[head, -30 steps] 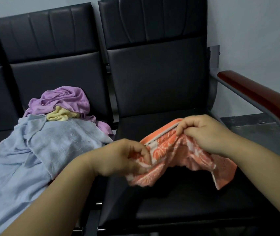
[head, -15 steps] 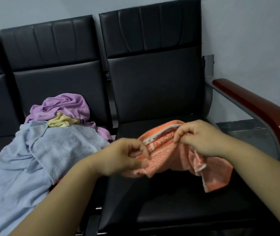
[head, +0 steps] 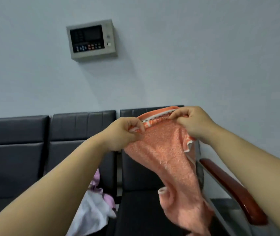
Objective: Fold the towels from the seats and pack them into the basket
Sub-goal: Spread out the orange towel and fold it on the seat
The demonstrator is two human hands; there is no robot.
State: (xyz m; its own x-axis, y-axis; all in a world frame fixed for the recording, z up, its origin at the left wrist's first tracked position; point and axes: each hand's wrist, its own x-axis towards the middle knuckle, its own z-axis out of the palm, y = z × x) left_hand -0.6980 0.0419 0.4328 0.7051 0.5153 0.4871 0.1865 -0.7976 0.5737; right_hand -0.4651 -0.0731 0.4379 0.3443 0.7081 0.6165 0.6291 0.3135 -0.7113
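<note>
An orange towel with a white-trimmed hem hangs in the air in front of the black seats. My left hand pinches its top edge on the left. My right hand pinches the same edge on the right. The cloth droops down over the right seat. Behind my left forearm, parts of a purple towel and a pale blue-white towel lie on the middle seat. No basket is in view.
A row of black padded seats stands against a pale grey wall. A red-brown armrest runs along the right seat's side. A grey control panel hangs on the wall above.
Both hands have lifted the orange towel from just above the right seat up to backrest height, so it now hangs down. The view has tilted up toward the wall.
</note>
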